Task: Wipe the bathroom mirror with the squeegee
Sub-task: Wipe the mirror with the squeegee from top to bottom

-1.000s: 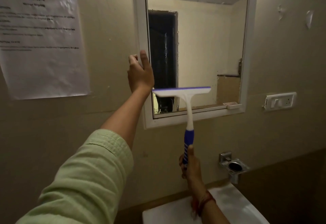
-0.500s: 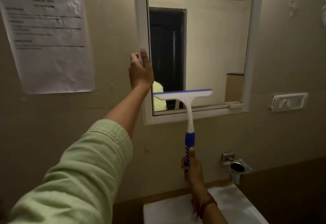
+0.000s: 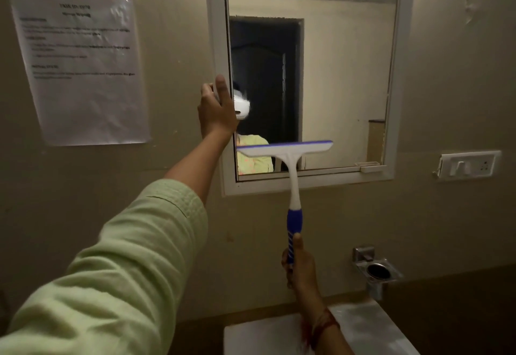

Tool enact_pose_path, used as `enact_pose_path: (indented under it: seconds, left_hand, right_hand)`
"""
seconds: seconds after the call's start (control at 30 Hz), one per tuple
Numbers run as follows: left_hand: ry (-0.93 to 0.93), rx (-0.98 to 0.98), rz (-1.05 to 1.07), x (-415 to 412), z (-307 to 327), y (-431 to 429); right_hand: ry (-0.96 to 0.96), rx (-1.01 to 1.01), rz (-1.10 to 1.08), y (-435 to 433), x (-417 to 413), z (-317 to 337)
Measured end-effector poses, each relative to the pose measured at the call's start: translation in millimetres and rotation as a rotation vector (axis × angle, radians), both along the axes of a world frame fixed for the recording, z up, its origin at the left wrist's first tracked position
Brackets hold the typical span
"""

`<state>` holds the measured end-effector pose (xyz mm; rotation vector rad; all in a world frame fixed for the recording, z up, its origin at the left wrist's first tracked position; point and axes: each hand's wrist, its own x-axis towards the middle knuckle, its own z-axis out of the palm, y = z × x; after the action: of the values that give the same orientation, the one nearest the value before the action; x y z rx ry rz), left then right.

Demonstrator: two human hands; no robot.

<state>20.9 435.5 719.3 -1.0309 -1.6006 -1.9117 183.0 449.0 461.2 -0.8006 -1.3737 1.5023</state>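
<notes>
At about 10 o'clock I see a printed paper sheet (image 3: pixel 81 64) stuck to the wall, its text too blurred to read. Moving right, my left hand (image 3: pixel 216 110) is braced on the left side of the white frame (image 3: pixel 216 33) of the mirror (image 3: pixel 335 75), with the fingers curled round the frame's outer edge; that grip grasps the frame, steadying me or the panel.

Next comes the squeegee (image 3: pixel 284 149). Its blade lies level across the lower left of the glass, at about 6 o'clock on the mirror, and I judge it is pressed to the surface, though contact is not certain from here. My right hand (image 3: pixel 297 266) holds the blue end of the handle at the bottom, clenched, thumb laid up along the shaft.

I judge I am in a wiping stroke low on the left strip of the glass. The next move calls for keeping the blade flat and even, then shifting right to cover the uncleaned strip toward 3 o'clock.

In the way: a small white latch (image 3: pixel 370 167) juts at the mirror's lower right corner, and the bottom frame rail will stop the blade. Further right are a wall switch plate (image 3: pixel 469 164) at 3 o'clock, a chrome holder (image 3: pixel 377 271) at 4 o'clock, and the white basin (image 3: pixel 371 329) below.
</notes>
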Motion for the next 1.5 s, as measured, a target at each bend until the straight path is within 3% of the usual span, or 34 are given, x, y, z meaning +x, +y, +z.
enact_pose_path:
  seconds: [0.1, 0.37, 0.63, 0.9, 1.17, 1.5]
  left_hand:
    - [0.003, 0.000, 0.000, -2, 0, 2]
    - [0.007, 0.008, 0.060, -3, -1, 2]
    - [0.005, 0.013, 0.043, -2, 0, 3]
    - [0.005, 0.010, 0.081, -2, 1, 3]
    - [0.002, -0.001, 0.068, 1, 0, 3]
    - [-0.001, 0.002, 0.092, 0, 1, 3]
  right_hand:
    - [-0.024, -0.008, 0.017, -1, 2, -17]
    - [0.010, 0.081, 0.084, 12, 0, 34]
    - [0.011, -0.014, 0.018, -6, -5, -30]
    - [0.025, 0.032, 0.114, 10, -4, 19]
    - [-0.016, -0.044, 0.058, -4, 2, -34]
    - [0.034, 0.015, 0.125, 9, 5, 3]
